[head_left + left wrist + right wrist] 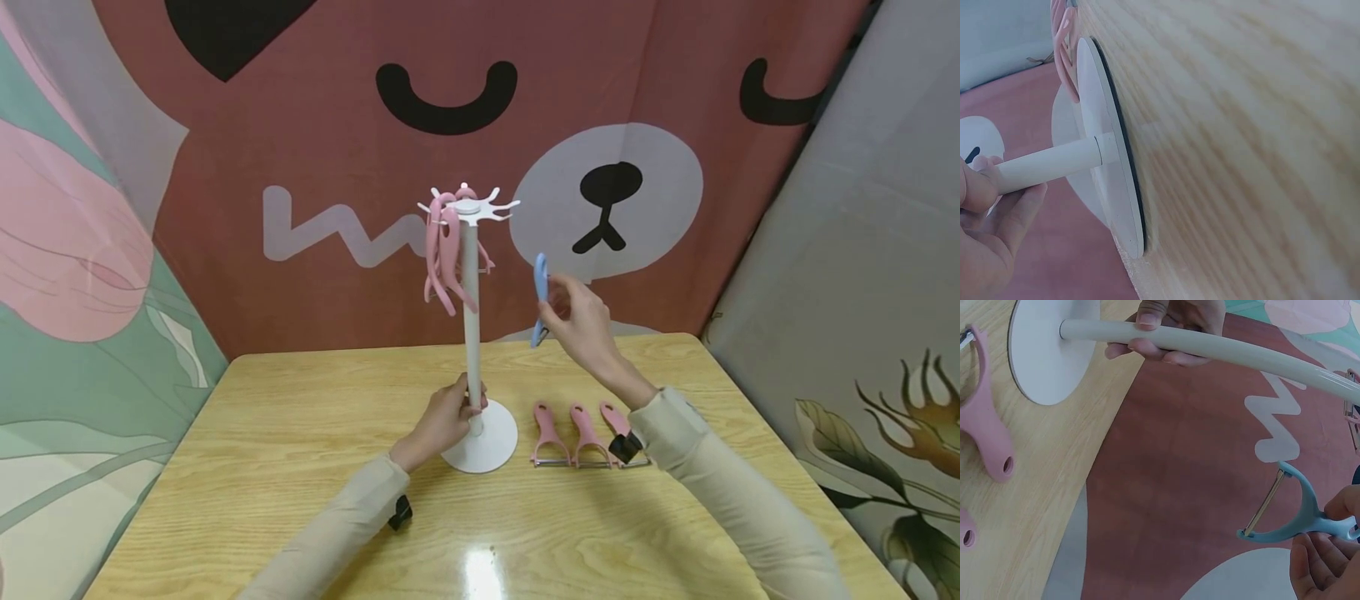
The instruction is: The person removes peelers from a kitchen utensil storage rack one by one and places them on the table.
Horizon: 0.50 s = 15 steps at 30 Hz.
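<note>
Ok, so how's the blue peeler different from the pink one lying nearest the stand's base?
The blue peeler is light blue; the pink one is pink.
The right hand holds the blue peeler in the air; the pink one lies on the table.
From the head view, the blue peeler shows nearly edge-on, the pink one its forked shape.
Both have forked heads with metal blades.

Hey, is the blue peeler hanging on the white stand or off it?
Off: the right hand holds the blue peeler in midair, visibly apart from the white stand and its hooks.
</note>
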Each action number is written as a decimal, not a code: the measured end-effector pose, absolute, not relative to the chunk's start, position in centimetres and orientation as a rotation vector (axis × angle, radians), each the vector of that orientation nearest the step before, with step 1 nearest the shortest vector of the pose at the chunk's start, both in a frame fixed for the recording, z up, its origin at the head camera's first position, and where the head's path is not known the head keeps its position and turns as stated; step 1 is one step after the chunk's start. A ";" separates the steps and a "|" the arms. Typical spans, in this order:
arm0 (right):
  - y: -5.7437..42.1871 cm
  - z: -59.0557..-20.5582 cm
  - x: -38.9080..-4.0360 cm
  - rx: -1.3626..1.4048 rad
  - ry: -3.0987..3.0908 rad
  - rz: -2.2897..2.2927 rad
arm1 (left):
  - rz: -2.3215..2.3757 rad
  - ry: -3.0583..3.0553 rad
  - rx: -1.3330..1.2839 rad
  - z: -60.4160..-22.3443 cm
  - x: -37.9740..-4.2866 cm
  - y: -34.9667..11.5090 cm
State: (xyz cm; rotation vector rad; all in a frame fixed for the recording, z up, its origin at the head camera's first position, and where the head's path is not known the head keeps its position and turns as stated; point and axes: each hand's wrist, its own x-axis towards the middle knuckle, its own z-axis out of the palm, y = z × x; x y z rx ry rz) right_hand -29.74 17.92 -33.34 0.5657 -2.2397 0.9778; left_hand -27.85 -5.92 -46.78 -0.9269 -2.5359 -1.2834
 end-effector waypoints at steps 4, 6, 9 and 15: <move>18.2 -33.6 -29.8 0.553 -2.255 0.972 | -1.302 -2.532 -0.924 -46.7 -27.8 -5.9; 18.3 -33.6 -29.8 0.541 -2.264 0.968 | -1.306 -2.530 -0.925 -46.7 -27.8 -5.9; 18.4 -33.7 -29.7 0.525 -2.279 0.964 | -1.303 -2.535 -0.920 -46.7 -27.8 -5.9; 18.7 -34.0 -29.7 0.508 -2.307 0.951 | -1.298 -2.541 -0.921 -46.7 -27.7 -5.9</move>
